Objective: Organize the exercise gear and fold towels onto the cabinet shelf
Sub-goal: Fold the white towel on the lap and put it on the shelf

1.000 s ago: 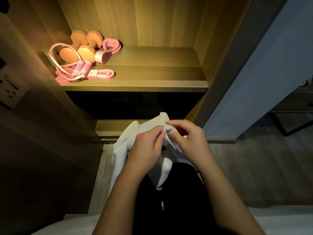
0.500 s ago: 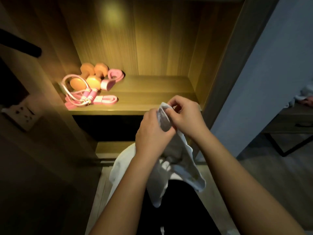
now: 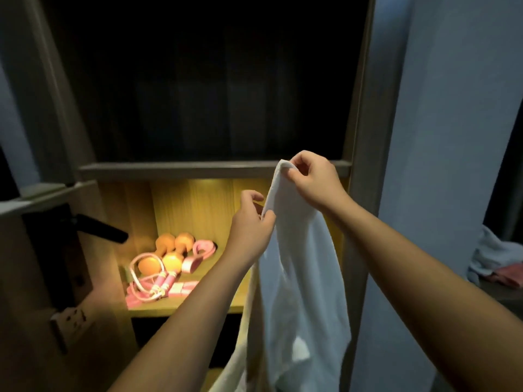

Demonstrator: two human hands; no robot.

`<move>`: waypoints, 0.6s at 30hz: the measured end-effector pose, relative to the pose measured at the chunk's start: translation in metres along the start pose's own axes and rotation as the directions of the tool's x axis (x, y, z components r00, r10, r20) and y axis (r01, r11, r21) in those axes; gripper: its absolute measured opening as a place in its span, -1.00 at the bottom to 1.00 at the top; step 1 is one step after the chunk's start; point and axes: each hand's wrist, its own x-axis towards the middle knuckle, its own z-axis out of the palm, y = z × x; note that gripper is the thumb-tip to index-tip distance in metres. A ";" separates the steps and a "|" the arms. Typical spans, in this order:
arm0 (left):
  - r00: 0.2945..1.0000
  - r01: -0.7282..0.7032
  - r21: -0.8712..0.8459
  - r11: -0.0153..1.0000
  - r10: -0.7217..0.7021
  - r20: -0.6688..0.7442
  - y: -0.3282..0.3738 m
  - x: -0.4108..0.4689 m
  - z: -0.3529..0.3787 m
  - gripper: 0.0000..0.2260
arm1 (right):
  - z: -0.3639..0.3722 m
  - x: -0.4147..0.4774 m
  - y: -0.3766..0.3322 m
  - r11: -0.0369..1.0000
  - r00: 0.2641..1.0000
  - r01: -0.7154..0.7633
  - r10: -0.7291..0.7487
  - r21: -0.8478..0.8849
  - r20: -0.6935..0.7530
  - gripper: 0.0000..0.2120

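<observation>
While the exercise gear already lies on the lit shelf, the towel hangs unfolded in the air before the cabinet, so folding looks to be the step in hand. The right hand, raised higher, pinches the towel's top corner between thumb and curled fingers; the left hand, lower and close by, pinches the same edge. Next, the hands probably need to slide apart to spread the cloth.

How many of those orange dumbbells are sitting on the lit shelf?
2. Both lie side by side at the left of the lit shelf: the left dumbbell and the right dumbbell, behind the pink skipping rope. None seems hidden.
</observation>
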 end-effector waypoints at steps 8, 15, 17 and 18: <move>0.979 -0.205 -0.043 0.978 0.204 -0.023 0.040 0.028 -0.026 -0.80 | -0.050 0.058 -0.056 0.995 0.996 0.075 -0.072 0.070 -0.049 -0.90; 0.953 -0.302 -0.019 0.953 0.302 -0.002 0.065 0.035 -0.028 -0.73 | -0.080 0.092 -0.078 0.994 0.994 0.069 -0.062 0.083 -0.089 -0.86; 0.958 -0.283 -0.057 0.957 0.285 0.033 0.071 0.041 -0.029 -0.81 | -0.085 0.101 -0.083 0.995 0.995 0.060 -0.052 0.085 -0.087 -0.86; 0.960 -0.271 -0.058 0.961 0.274 0.063 0.074 0.044 -0.030 -0.86 | -0.087 0.106 -0.084 0.994 0.995 0.056 -0.047 0.093 -0.088 -0.85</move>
